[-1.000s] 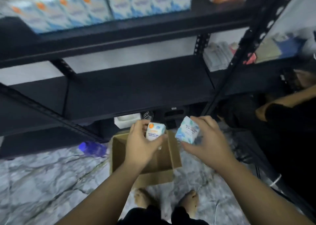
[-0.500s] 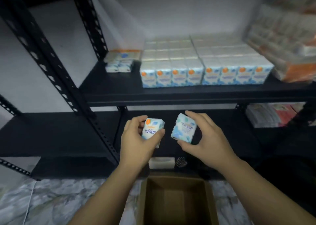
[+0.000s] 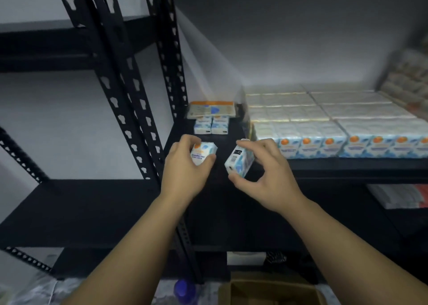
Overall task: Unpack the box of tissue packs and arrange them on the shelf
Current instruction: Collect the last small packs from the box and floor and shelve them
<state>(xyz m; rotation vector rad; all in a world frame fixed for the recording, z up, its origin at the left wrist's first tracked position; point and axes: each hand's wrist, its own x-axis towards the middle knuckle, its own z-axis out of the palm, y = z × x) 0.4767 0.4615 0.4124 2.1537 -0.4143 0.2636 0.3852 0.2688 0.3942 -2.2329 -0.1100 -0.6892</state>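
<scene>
Head view: one tissue pack (image 3: 203,153) is clamped in the left hand (image 3: 185,165) and another (image 3: 239,162) in the right hand (image 3: 266,172), both raised mid-frame before the shelf (image 3: 347,165), where placement beside the stacked packs (image 3: 324,128) is judged next.

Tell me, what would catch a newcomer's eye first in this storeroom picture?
Two bare hands in the middle, each gripping a small tissue pack: the left hand holds one, the right hand another. Behind them, on the black shelf, a neat block of matching packs fills the right side.
</scene>
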